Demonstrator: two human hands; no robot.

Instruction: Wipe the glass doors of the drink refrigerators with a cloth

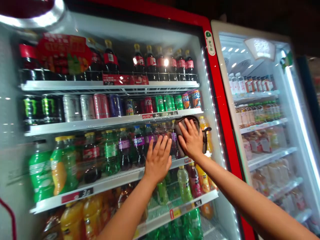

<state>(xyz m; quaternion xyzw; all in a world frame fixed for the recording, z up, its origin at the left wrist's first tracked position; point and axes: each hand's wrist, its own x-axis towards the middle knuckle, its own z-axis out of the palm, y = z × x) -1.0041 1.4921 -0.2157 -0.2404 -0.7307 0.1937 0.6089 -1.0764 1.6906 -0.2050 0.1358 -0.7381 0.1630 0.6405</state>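
Note:
My left hand (158, 160) lies flat against the glass door (160, 30) of a red-framed drinks fridge, fingers stretched out and nothing in it. To the right and slightly higher, my right hand (192, 138) holds a dark grey cloth (180, 146) with black edging pressed to the same glass. Its fingers are spread over the cloth, and a small black loop (208, 129) sticks out at the cloth's right side. Behind the glass stand soda bottles (138, 141), partly hidden by both hands.
Cans (101, 105) and cola bottles (151, 63) fill the upper shelves; green and yellow bottles (58, 165) stand lower left. A red door frame (221, 100) runs down the right side. Beyond it is a second lit fridge (265, 130) with stocked shelves.

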